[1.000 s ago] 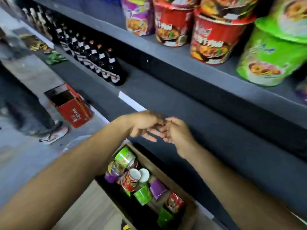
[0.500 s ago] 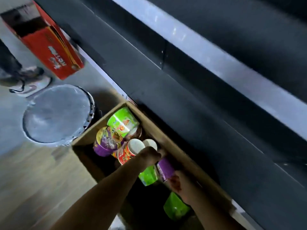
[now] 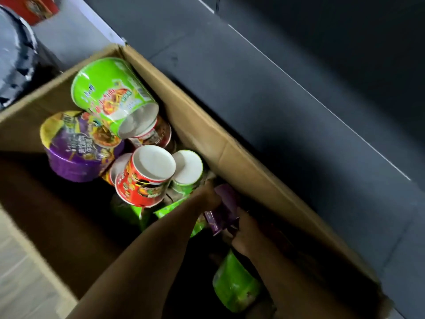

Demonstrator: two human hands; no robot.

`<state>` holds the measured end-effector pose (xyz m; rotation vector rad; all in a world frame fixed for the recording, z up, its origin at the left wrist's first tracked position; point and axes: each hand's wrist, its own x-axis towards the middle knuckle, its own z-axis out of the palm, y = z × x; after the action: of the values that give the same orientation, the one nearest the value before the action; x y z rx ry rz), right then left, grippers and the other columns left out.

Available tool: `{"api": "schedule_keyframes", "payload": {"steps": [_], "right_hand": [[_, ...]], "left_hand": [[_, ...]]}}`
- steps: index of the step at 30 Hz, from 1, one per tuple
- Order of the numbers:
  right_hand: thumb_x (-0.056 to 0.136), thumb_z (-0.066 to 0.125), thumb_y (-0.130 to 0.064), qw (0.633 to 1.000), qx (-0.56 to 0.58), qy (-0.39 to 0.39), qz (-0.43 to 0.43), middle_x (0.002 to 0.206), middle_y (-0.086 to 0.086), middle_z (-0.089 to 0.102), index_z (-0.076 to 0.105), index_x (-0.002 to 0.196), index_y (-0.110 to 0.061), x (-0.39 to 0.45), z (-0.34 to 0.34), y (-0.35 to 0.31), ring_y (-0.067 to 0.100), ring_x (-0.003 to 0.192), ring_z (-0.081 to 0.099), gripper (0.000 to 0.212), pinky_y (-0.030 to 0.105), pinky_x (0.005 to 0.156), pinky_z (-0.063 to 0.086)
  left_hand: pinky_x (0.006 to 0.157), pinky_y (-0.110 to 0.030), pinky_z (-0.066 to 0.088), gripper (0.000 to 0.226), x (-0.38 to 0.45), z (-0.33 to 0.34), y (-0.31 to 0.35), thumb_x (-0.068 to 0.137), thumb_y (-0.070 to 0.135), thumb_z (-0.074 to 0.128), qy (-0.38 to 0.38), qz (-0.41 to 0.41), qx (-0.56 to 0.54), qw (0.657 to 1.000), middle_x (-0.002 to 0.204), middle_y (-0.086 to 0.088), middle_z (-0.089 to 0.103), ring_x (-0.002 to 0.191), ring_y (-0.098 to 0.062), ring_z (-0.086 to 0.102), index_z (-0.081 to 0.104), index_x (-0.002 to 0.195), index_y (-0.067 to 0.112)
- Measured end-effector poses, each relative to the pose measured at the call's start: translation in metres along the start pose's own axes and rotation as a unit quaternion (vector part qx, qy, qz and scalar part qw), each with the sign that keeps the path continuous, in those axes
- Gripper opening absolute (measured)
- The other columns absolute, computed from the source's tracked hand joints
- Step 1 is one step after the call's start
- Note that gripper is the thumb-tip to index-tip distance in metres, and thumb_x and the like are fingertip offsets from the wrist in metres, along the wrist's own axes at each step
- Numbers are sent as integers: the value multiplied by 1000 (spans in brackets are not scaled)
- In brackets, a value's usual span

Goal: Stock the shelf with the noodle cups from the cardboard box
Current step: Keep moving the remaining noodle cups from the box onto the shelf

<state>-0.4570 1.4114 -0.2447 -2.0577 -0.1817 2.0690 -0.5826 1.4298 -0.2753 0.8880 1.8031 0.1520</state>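
Note:
An open cardboard box (image 3: 232, 155) stands on the floor against the dark shelf base (image 3: 287, 93). Inside lie several noodle cups: a large green one (image 3: 110, 93) on its side, a purple bowl (image 3: 78, 146), a red cup (image 3: 145, 178) bottom up, a small green cup (image 3: 187, 171), and another green cup (image 3: 234, 284) lower down. Both my hands reach into the box at a purple cup (image 3: 224, 207) by the box's right wall. My left hand (image 3: 207, 195) grips its upper end and my right hand (image 3: 247, 231) holds its lower end.
A red carton (image 3: 34, 8) lies on the floor at the top left, with a round dark metal object (image 3: 16, 54) beside the box. Pale wood flooring (image 3: 20, 272) shows at the lower left.
My view has dropped from the stocked shelf down into the box. Both hands went from meeting in the air above the box to closing on the purple cup inside it.

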Motion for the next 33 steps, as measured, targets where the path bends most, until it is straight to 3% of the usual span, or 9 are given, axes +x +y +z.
{"api": "schedule_keyframes", "payload": {"steps": [6, 10, 12, 17, 22, 24, 27, 30, 33], "right_hand": [[96, 46, -18, 999, 21, -29, -2, 90, 13, 63, 62, 113, -5, 4, -11, -8, 28, 81, 58, 27, 44, 76, 47], [96, 44, -28, 999, -7, -27, 21, 91, 9, 64, 63, 94, -16, -31, -18, -13, 26, 80, 59, 22, 43, 79, 47], [92, 51, -31, 999, -31, -41, 16, 96, 10, 67, 65, 101, -13, -56, -20, -18, 26, 83, 62, 25, 34, 72, 48], [98, 45, -30, 985, -152, -35, -78, 83, 4, 60, 59, 94, -17, -147, -19, -45, 20, 70, 56, 20, 30, 68, 47], [99, 49, -23, 969, -174, -52, -167, 88, 4, 69, 63, 92, -23, -260, -9, -67, 19, 68, 63, 15, 24, 58, 46], [98, 50, -21, 956, -193, -48, -217, 90, 5, 70, 63, 89, -25, -312, -5, -78, 23, 76, 67, 16, 25, 60, 51], [98, 50, -23, 935, -221, -59, -270, 95, 7, 72, 65, 98, -22, -383, -4, -92, 26, 87, 69, 15, 36, 74, 57], [97, 52, -25, 914, -221, -69, -333, 97, 6, 72, 68, 106, -18, -450, -8, -109, 23, 90, 69, 20, 42, 83, 57], [96, 53, -24, 898, -199, -94, -380, 89, -2, 70, 67, 97, -23, -523, -14, -131, 18, 87, 66, 14, 34, 79, 56]], "left_hand": [[94, -31, 44, 51, -1, 7, 7, 88, 28, 58, -16, -43, 37, 998, 131, -15, 55, 120, -29, 54, 49, 132, 7], [99, -34, 45, 55, -35, -19, 19, 90, 45, 51, -2, -43, 16, 999, 132, -15, 56, 121, -31, 54, 53, 131, 7], [94, -35, 46, 46, -66, -39, 31, 94, 42, 46, -24, -41, -19, 999, 126, -18, 60, 116, -31, 56, 59, 123, 8], [80, -41, 53, 33, -172, -81, 61, 91, 50, 52, -59, -146, -251, 955, 88, -2, 62, 78, -20, 60, 58, 100, 19], [74, -44, 56, 19, -283, -126, 101, 95, 34, 54, -26, -130, -408, 903, 101, -8, 63, 88, -21, 61, 61, 99, 16], [73, -42, 58, 20, -325, -146, 118, 94, 33, 56, -24, -126, -433, 892, 111, -9, 61, 99, -22, 58, 61, 105, 17], [78, -41, 56, 12, -387, -180, 147, 94, 26, 55, -22, -120, -445, 887, 90, -8, 64, 84, -19, 62, 60, 92, 15], [62, -32, 58, 14, -446, -214, 178, 94, 22, 53, -44, -132, -453, 881, 77, -11, 64, 60, -19, 65, 59, 89, 10], [50, -23, 55, 19, -504, -243, 205, 88, 30, 62, -74, -106, -418, 899, 72, -7, 59, 56, -16, 60, 62, 84, 11]]}}
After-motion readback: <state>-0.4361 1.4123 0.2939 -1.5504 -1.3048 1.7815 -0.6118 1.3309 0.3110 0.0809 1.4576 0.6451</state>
